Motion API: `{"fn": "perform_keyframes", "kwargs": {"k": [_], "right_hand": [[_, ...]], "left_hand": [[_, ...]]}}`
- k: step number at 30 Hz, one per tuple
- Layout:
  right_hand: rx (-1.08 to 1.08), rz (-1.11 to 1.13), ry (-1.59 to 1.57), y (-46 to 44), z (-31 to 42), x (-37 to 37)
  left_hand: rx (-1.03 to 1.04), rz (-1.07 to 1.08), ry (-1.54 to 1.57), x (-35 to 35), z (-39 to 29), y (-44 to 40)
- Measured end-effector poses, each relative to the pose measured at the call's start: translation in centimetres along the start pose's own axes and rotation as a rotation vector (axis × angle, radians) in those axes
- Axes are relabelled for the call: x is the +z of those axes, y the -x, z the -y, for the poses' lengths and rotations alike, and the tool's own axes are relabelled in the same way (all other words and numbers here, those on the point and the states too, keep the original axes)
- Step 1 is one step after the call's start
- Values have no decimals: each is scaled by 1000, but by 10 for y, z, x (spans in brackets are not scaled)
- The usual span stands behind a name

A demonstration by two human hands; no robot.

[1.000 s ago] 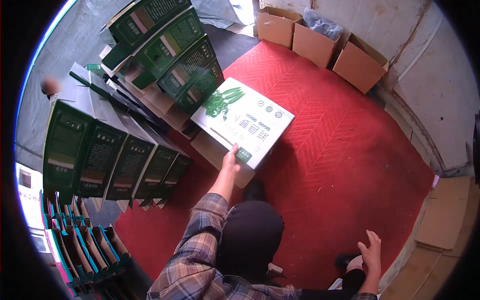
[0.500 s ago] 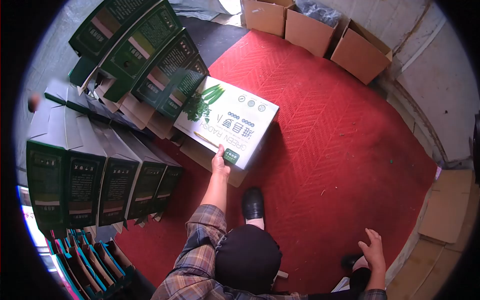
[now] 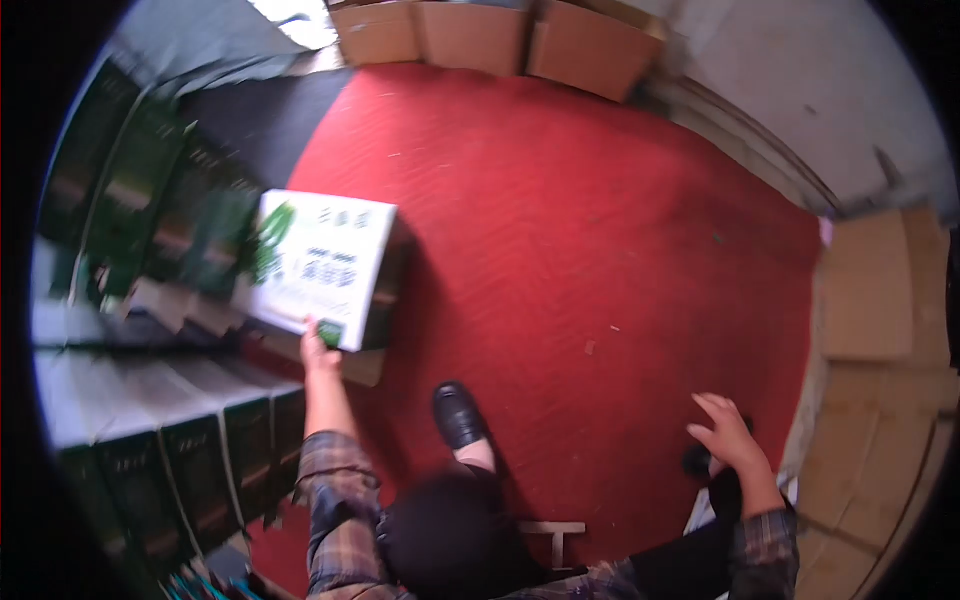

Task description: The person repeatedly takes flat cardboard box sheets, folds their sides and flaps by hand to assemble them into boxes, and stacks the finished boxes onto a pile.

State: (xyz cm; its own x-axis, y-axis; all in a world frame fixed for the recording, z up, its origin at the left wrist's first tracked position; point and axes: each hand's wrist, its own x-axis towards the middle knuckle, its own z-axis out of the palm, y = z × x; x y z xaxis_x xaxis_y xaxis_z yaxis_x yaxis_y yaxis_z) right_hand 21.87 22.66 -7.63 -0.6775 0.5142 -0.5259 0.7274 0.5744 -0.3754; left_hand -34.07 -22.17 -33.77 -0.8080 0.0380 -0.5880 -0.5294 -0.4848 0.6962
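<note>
A white box with green radish pictures and dark lettering [image 3: 325, 265] stands at the left on the red mat. My left hand [image 3: 320, 350] is at its near edge, the thumb on the printed top and the other fingers mostly hidden. Whether those fingers grip the box or just rest on it is hard to see. My right hand [image 3: 728, 432] hangs over the right side of the mat, fingers apart and holding nothing. Dark green boxes [image 3: 205, 215] stand close beside the white box on its left.
More green boxes with pale tops [image 3: 190, 460] line the lower left. Open brown cartons [image 3: 590, 50] stand along the far edge. Flat cardboard [image 3: 868, 285] lies at the right. My shoe [image 3: 460, 415] is on the red mat [image 3: 560, 250], near a pale stool part [image 3: 552, 528].
The view has swung to the right, so the boxes and cartons appear further left. My left hand stays at the white box. My right hand remains open.
</note>
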Motion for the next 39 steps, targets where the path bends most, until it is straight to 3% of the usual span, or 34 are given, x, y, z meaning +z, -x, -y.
{"fn": "perform_keyframes", "kwargs": {"k": [4, 8, 10, 12, 13, 16, 18, 19, 21, 25, 28, 30, 31, 32, 33, 34, 36, 38, 39], "right_hand": [[-48, -7, -1, 3, 2, 7], [-50, 22, 33, 12, 23, -9], [-50, 4, 5, 21, 29, -18], [-70, -7, -26, 29, 32, -26], [-93, -45, -42, 37, 34, -31], [-144, -159, -100, 64, 33, -50], [-263, -340, -211, 89, 29, -66], [-244, -358, -224, 105, 22, -75], [-302, -615, -380, 137, 5, -91], [-89, -902, -769, 203, -72, -82], [155, -1102, -863, 240, -176, -14], [543, -1068, -1015, 272, -230, 52], [647, -1052, -1123, 288, -261, 100], [754, -1029, -1228, 306, -283, 146], [896, -1025, -1326, 325, -286, 179], [1042, -1018, -1420, 343, -285, 210], [1100, -1050, -1655, 376, -292, 274], [678, -896, -975, 404, -361, 409], [495, -914, -661, 417, -392, 469]], "left_hand": [[-66, -27, -165, -20, -4, -27], [-177, -75, -265, 9, -13, 11], [-157, -171, -504, 19, -17, 35], [-197, -51, -511, 4, -22, 36], [-236, -97, -581, -2, -25, 42], [-89, -171, -756, -7, -32, 70], [47, -71, -661, -1, -37, 93], [55, 165, -557, 0, -50, 108], [132, 318, -551, 62, -66, 193], [427, 670, -661, 162, -99, 349], [599, 738, -761, 215, -83, 467], [745, 930, -971, 230, -62, 509], [700, 965, -1153, 239, -46, 533], [657, 1154, -1246, 242, -28, 542], [530, 1195, -1274, 242, -1, 546], [554, 1304, -1359, 240, 20, 539], [421, 1285, -1411, 222, 59, 512], [675, 1313, -2127, 205, 74, 480], [675, 1315, -2137, 202, 79, 471]]}}
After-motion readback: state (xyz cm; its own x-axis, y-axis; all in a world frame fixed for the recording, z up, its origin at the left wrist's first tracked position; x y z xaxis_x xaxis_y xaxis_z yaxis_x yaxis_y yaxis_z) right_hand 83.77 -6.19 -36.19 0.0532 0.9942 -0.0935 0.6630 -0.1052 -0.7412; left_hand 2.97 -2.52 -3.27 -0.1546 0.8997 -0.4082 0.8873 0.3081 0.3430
